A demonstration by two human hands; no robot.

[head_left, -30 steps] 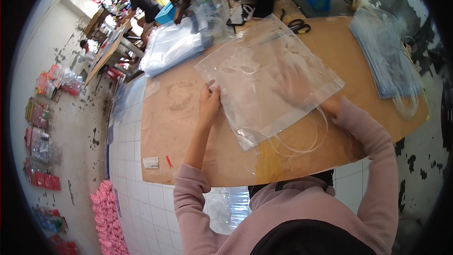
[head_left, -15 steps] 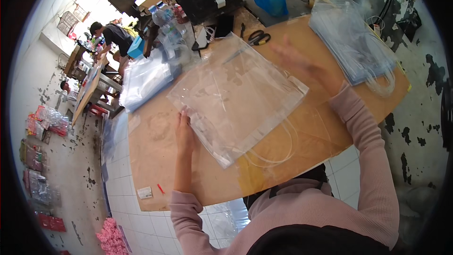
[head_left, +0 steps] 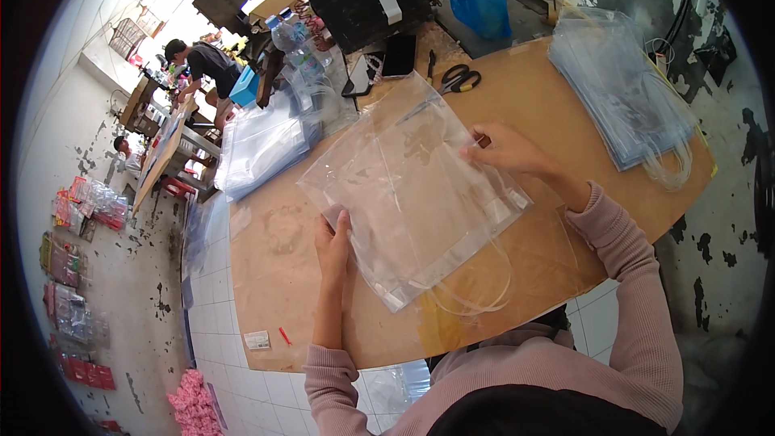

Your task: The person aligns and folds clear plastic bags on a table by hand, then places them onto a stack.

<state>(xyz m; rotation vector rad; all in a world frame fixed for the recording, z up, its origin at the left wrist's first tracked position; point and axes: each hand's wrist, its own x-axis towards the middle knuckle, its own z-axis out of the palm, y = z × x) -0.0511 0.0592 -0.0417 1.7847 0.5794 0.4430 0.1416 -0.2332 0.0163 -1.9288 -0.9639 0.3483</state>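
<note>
A clear plastic bag [head_left: 404, 202] lies tilted across the brown-covered table [head_left: 282, 274], its looped handles [head_left: 504, 274] toward my body. At the bag's left edge, my left hand [head_left: 333, 244] is closed, thumb on top and the other fingers partly hidden. My right hand [head_left: 508, 149] pinches the opposite edge, fingers curled in. Just past the bag's far corner rest black-handled scissors [head_left: 462, 79], their blades partly seen through or beside the plastic.
Stacked clear bags lie at the far left [head_left: 262, 149] and on the right [head_left: 617, 89]. Phones [head_left: 400, 55], bottles [head_left: 300, 52] and a blue plastic bag [head_left: 479, 4] stand beyond. A small red stick [head_left: 285, 336] lies near the front left. Another person [head_left: 211, 69] works in the background.
My right hand has come down from above the table onto the bag's right edge. My left thumb now lies over the left edge. The whole view has shifted slightly.
</note>
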